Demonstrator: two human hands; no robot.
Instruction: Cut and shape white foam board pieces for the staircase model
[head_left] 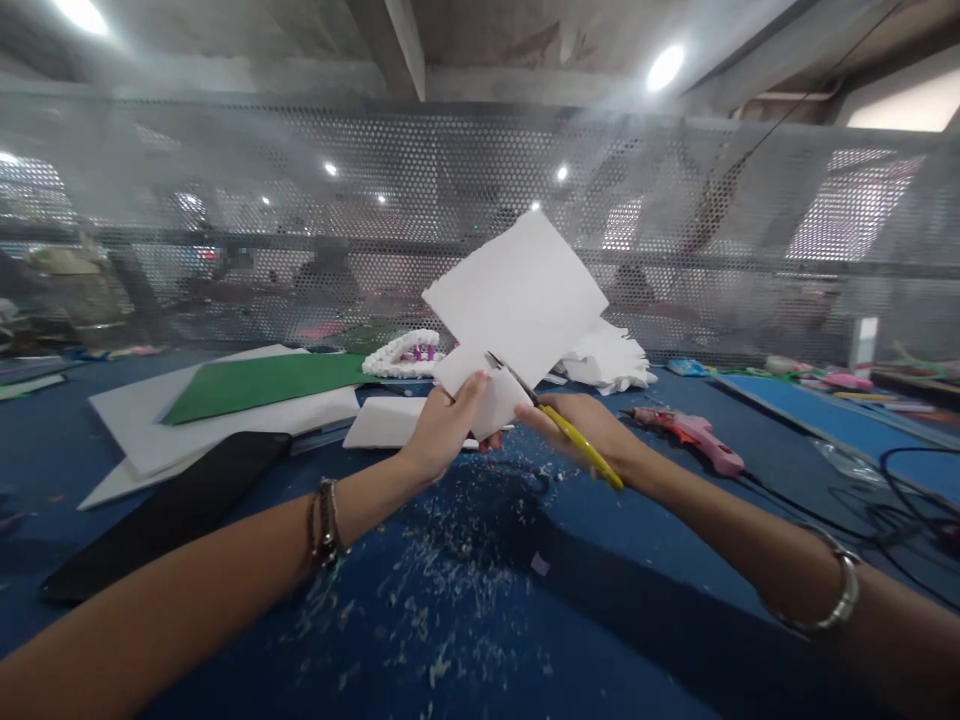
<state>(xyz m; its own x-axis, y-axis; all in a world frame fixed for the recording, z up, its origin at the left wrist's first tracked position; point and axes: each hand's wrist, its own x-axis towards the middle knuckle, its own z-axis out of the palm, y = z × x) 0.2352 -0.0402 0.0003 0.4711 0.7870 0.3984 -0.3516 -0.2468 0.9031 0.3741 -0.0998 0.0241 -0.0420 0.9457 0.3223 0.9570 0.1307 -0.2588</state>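
My left hand [444, 428] is closed on the lower edge of a white foam sheet [517, 300], holding it up tilted above the blue table [525, 620]. My right hand [592, 430] grips a yellow-handled cutter [559, 422] whose blade meets the sheet near its lower edge, right beside my left thumb. A small white piece [491, 395] of the sheet hangs below the blade. White foam crumbs [450, 560] are scattered on the table under both hands.
A pink glue gun [694, 435] with its cable lies to the right. White foam boards [225, 425], a green sheet [262, 383] and a black sheet [172, 515] lie at left. White foam scraps [607, 358] pile behind. A perforated metal screen [300, 220] closes the back.
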